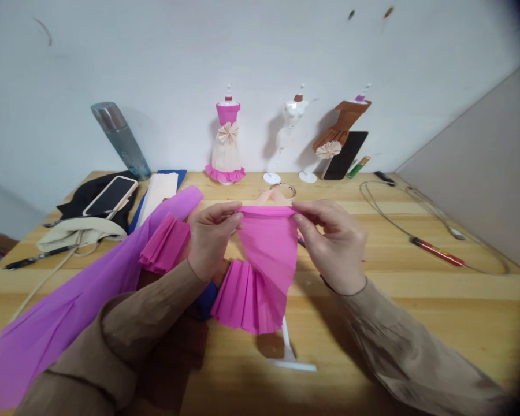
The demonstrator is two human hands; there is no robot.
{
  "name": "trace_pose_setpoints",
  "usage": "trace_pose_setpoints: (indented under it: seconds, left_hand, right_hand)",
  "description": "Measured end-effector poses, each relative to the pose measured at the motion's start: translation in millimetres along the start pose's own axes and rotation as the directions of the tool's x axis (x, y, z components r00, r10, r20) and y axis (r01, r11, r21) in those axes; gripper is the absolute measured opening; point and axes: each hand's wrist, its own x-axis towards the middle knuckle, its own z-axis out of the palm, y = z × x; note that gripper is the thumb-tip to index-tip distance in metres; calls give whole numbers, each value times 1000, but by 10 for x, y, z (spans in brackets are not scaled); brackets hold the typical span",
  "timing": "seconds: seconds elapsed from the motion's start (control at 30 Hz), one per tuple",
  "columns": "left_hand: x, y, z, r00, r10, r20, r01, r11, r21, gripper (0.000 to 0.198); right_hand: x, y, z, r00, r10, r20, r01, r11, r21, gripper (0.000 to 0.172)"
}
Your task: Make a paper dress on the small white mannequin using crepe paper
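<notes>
My left hand [210, 236] and my right hand [334, 242] pinch the two top corners of a pink crepe paper piece [271, 242], holding its upper edge taut above the wooden table [416, 312]. The paper hangs over a small mannequin whose white stand [289, 353] shows below. A pleated pink skirt [245, 300] fans out beneath it. A peach shape [269, 197] peeks above the paper's top edge. Another folded pink pleat bundle [165, 244] lies just left of my left hand.
A long purple paper strip [69, 312] runs to the lower left. Three small mannequins stand at the wall: pink-and-cream dressed [226, 144], bare white [291, 130], brown dressed [340, 130]. A phone [110, 195], grey bottle [121, 140], pen [37, 257] and cable with red tool [437, 252] lie around.
</notes>
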Motion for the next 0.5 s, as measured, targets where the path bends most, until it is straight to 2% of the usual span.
trace_pose_setpoints:
  seconds: [0.2,0.33,0.43,0.5]
  left_hand:
    - [25,-33,-7,998,41,-41,-39,999,34,11]
    - [17,-49,-15,999,51,-12,-50,998,28,8]
    - [2,-40,-12,999,37,13,-37,999,-6,7]
    - [-9,-26,-5,1000,15,21,-15,999,-29,7]
  right_hand:
    - [37,24,10,982,-188,8,185,960,-212,15]
    - [46,26,10,966,-260,4,251,929,-271,15]
    - [45,-27,-15,977,-209,30,210,949,-234,14]
    - [43,-54,-38,993,-110,53,118,977,-181,13]
